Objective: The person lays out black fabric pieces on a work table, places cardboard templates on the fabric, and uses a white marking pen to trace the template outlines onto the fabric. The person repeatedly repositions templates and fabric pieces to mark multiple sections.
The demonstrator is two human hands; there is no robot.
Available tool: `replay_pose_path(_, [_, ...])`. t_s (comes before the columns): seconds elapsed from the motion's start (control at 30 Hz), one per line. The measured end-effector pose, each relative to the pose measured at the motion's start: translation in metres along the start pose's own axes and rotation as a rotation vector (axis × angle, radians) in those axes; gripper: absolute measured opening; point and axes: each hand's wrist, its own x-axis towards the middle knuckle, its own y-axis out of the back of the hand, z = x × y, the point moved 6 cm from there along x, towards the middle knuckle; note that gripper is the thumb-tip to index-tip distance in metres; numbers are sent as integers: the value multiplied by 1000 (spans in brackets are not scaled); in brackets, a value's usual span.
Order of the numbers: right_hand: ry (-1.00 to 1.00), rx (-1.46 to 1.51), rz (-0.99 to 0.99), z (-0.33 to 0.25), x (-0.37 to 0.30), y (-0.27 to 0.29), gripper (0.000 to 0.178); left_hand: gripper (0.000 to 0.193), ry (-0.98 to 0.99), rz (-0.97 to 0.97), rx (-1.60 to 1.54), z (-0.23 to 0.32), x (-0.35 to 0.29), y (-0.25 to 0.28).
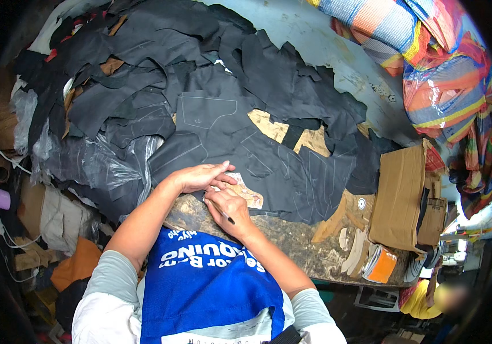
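We see the left hand [200, 176] lying flat and open, fingers stretched out, pressing down on a pale cardboard pattern piece [245, 192] that rests on a sheet of black leather [240, 143]. The right hand [229, 207] is just beside it, closed around a thin pen [223, 214], whose tip points down toward the near edge of the pattern; whether the tip touches the leather we cannot quite tell at this size. Pale traced outlines already mark the black sheet above and to the right of the hands. The sheet lies over a worn wooden workbench [292, 241], near its front edge. Behind it spreads a heap of black leather offcuts [143, 69], with crumpled clear plastic film [85, 155] to the left. To the right stands a brown cardboard box [398, 198], and beyond it a striped orange and blue woven bag [435, 74]. A blue apron [206, 281] covers our lap.
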Motion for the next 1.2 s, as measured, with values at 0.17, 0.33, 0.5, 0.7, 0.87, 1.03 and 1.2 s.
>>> replay_pose_path(0.17, [-106, 85, -54, -1, -6, 3, 9, 66, -7, 7, 90, 2, -1, 1])
replay_pose_path(0.33, [-99, 132, 29, 2, -10, 4, 11, 67, -26, 19, 133, 2, -1, -1])
replay_pose_path(0.5, [-265, 273, 130, 18, -34, 26, 9, 65, -31, 21, 121, 2, -2, -1])
replay_pose_path(0.7, [-425, -257, 374, 33, -67, 109, 6, 61, -13, 89, 516, 9, -5, -13])
replay_pose_path(0.87, [-431, 120, 371, 45, -39, 75, 8, 69, -325, 202, 1210, 0, -43, -69])
replay_pose_path(1.03, [-440, 183, 333, 65, -5, 33, 11, 52, -296, 255, 1193, -26, -68, -78])
replay_pose_path(1.2, [-292, 48, 307, 59, -2, 31, 11, 49, -256, 286, 1158, -29, -66, -71])
